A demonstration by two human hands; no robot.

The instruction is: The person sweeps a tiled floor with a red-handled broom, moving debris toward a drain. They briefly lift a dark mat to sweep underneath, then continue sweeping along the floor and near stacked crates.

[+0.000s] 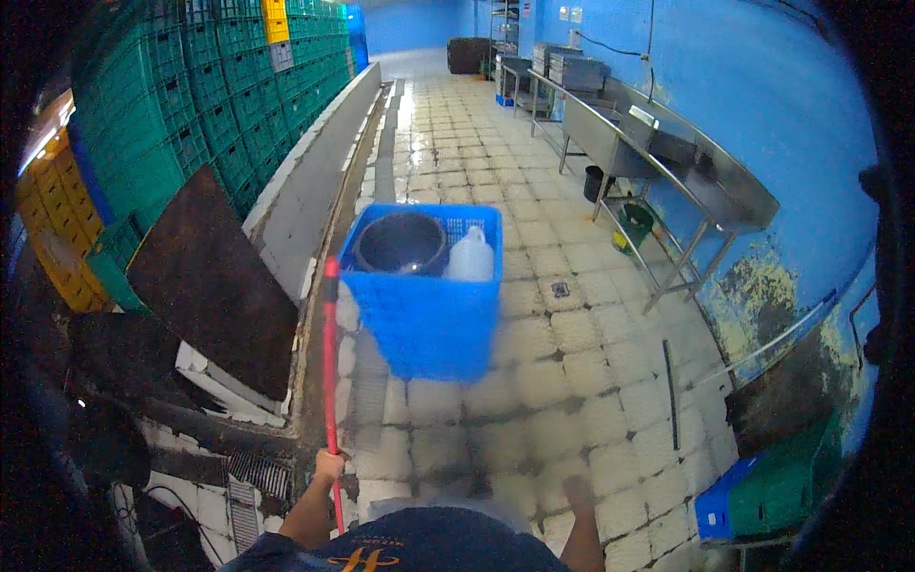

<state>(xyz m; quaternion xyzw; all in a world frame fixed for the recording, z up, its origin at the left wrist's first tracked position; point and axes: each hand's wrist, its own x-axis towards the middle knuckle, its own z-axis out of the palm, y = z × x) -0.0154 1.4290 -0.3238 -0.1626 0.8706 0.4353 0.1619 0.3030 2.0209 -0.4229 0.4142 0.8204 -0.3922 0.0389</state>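
My left hand [330, 465] is wrapped round a long red pole [331, 372], which stands nearly upright. What is at the pole's lower end is hidden by my body. Low on the right, my right hand [578, 492] hangs over the tiles, blurred, so its fingers cannot be made out; nothing shows in it. Ahead of me is a tall blue plastic crate [429, 329]. Inside it sit a round black tub [400, 244] and a whitish plastic jug [470, 255]. The pole's top end is beside the crate's left edge, and I cannot tell whether they touch.
A low wall [315, 162] runs along the left, with stacked green crates [224, 105] behind it and a dark brown board [214, 276] leaning near. Steel sinks [620, 143] line the right wall. A green and blue crate [762, 496] lies at lower right. The floor [534, 334] looks wet.
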